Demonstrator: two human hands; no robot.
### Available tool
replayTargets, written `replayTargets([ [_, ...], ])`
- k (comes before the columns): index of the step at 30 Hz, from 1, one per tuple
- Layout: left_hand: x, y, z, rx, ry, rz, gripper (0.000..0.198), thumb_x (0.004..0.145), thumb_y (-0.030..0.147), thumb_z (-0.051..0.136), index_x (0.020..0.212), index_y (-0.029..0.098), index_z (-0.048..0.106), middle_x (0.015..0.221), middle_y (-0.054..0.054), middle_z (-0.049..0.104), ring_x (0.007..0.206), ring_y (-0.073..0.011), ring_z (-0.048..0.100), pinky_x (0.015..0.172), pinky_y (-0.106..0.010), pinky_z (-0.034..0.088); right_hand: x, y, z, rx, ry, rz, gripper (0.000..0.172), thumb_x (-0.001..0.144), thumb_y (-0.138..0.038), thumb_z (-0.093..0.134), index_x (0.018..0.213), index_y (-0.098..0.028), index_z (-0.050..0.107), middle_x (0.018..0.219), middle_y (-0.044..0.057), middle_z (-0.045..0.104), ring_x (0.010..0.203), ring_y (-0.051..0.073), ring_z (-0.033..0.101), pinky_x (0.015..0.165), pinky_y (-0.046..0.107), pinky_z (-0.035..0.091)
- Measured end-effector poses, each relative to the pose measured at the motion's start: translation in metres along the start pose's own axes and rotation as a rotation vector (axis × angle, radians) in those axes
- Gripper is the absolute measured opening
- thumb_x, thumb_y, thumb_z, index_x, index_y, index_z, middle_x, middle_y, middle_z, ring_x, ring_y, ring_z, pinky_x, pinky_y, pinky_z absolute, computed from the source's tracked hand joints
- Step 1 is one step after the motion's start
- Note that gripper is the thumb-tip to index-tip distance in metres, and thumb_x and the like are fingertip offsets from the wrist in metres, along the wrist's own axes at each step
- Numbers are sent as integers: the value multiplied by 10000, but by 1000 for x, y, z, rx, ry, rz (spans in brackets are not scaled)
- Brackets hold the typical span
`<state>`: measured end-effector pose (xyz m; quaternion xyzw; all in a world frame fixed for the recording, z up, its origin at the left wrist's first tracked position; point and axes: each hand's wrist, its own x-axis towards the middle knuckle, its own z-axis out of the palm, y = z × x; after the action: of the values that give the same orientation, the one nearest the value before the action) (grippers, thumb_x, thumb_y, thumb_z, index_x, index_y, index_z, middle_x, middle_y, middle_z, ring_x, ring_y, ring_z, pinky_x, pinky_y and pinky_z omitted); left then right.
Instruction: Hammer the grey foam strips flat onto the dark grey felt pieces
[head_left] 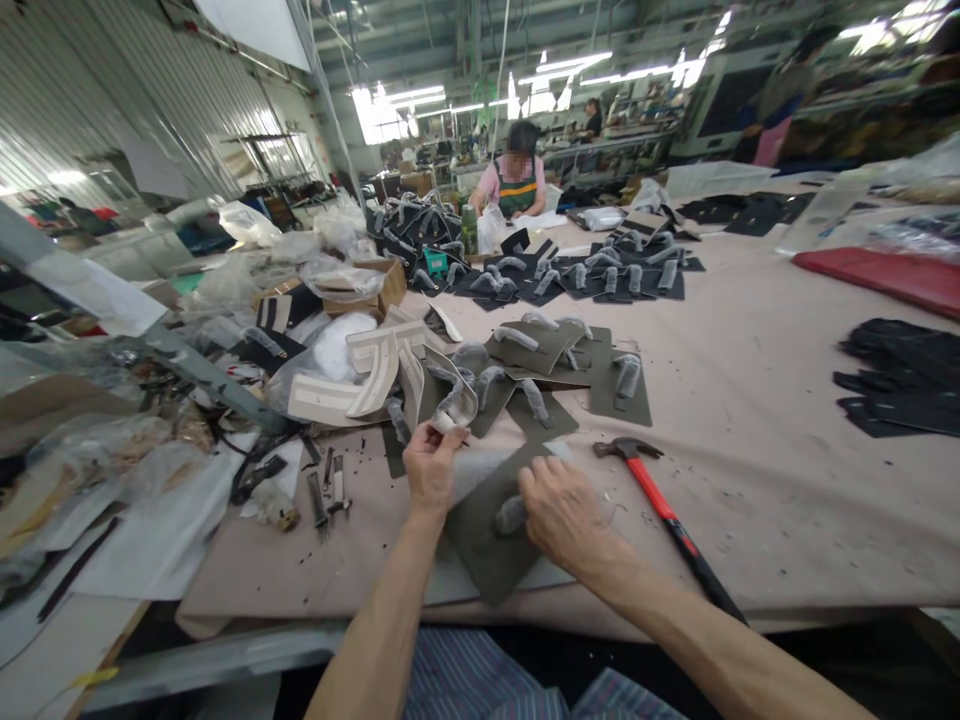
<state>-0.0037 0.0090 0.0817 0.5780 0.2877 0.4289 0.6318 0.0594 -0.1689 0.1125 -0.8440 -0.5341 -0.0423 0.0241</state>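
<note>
A dark grey flat panel (487, 550) lies before me at the table's front edge, over a pale sheet (480, 468). On it is a handle (510, 515) wrapped in clear plastic. My right hand (566, 510) is closed at the panel's right edge, beside that handle; its fingertips are partly hidden. My left hand (433, 468) pinches with thumb and fingers above the panel's left corner, against a curled, pale-edged piece (459, 402). What lies between those fingers is too small to make out. A claw hammer (654, 490) with a red and black handle rests right of my right hand.
Behind my hands lie more grey panels (546, 412) with wrapped handles and a heap of pale strips (330, 398). Small tools (319, 505) are at left. A metal post (217, 370) slants along the left side. Black pieces (900, 375) lie at right. A person (516, 180) works across the table.
</note>
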Motion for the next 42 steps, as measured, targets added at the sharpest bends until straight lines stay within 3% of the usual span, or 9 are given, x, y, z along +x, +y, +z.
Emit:
replayTargets([
  [3, -1, 38, -7, 106, -96, 149, 320, 733, 347, 807, 955, 161, 673, 871, -41, 743, 782, -161, 696, 739, -263, 562, 0, 1, -14, -10, -10, 148, 112, 826, -101, 518, 893, -148, 594, 856, 147, 655, 821, 281, 615, 688, 365, 368],
  [5, -9, 41, -7, 114, -150, 141, 298, 747, 324, 795, 966, 165, 671, 879, -44, 743, 787, -158, 693, 743, -259, 561, -1, -3, -15, 17, -41, 229, 99, 889, -149, 495, 940, -153, 580, 810, 128, 675, 750, 263, 651, 623, 340, 348],
  [10, -31, -7, 0, 115, -235, 13, 226, 775, 283, 753, 935, 152, 662, 861, -44, 726, 791, -156, 680, 739, -245, 539, -6, -13, 7, 132, -41, 399, 181, 992, -334, 460, 981, -175, 545, 826, 106, 707, 735, 269, 709, 554, 308, 342],
  [15, -29, -45, 15, 45, -232, -61, 309, 788, 295, 733, 1040, 144, 636, 911, -60, 725, 833, -171, 697, 783, -273, 546, -13, -18, 36, 276, -71, 361, 201, 1019, -286, 404, 1077, -184, 568, 954, 88, 734, 832, 239, 723, 625, 300, 412],
  [23, -19, -88, 40, 87, -330, -109, 199, 827, 299, 691, 946, 160, 616, 899, -68, 738, 854, -186, 712, 796, -287, 565, -15, -12, 41, 528, -128, 434, 349, 1011, -417, 418, 1112, -171, 644, 891, 106, 741, 866, 262, 712, 731, 324, 457],
  [27, -21, -93, 35, 128, -382, -74, 160, 852, 290, 651, 946, 165, 618, 904, -58, 734, 867, -181, 709, 826, -287, 556, -24, 11, 47, 788, 28, 423, 413, 1029, -447, 338, 1182, -199, 631, 1084, 84, 717, 998, 228, 671, 842, 328, 476],
  [32, -22, -88, 34, 149, -401, -73, 136, 858, 256, 637, 964, 173, 616, 904, -54, 732, 867, -185, 706, 828, -290, 547, -55, 71, 63, 381, 160, 550, 440, 1013, -422, 364, 1176, -98, 612, 1142, 202, 641, 1073, 310, 597, 916, 407, 458],
  [37, -23, -83, 37, 263, -395, -23, 91, 864, 236, 624, 933, 178, 639, 888, -39, 726, 853, -175, 686, 826, -275, 529, -100, 119, 91, 7, -6, 658, 425, 968, -405, 433, 1181, -78, 600, 1026, 193, 619, 908, 324, 596, 793, 420, 468],
  [42, -26, -81, 40, 297, -364, -16, 109, 828, 183, 630, 936, 181, 646, 881, -29, 725, 824, -168, 682, 796, -258, 527, -120, 138, 106, 218, -107, 774, 356, 919, -365, 448, 1128, -123, 603, 948, 158, 635, 836, 296, 616, 689, 380, 444],
])
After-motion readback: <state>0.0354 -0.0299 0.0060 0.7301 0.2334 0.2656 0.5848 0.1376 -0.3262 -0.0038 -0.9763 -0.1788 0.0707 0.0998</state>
